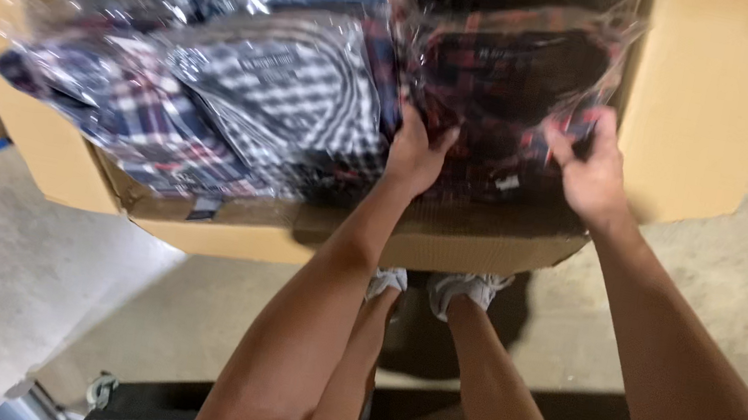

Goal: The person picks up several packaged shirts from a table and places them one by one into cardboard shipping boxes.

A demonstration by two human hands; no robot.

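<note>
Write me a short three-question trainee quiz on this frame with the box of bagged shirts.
1. True or false: both hands grip the dark red plaid shirt pack.
2. The packs lie in: A) a plastic crate, B) a cardboard box, C) a metal cart.
3. Which pack lies just beside the left hand?

Key:
1. True; the right hand grips its other side.
2. B.
3. The black-and-white checked shirt pack.
</note>
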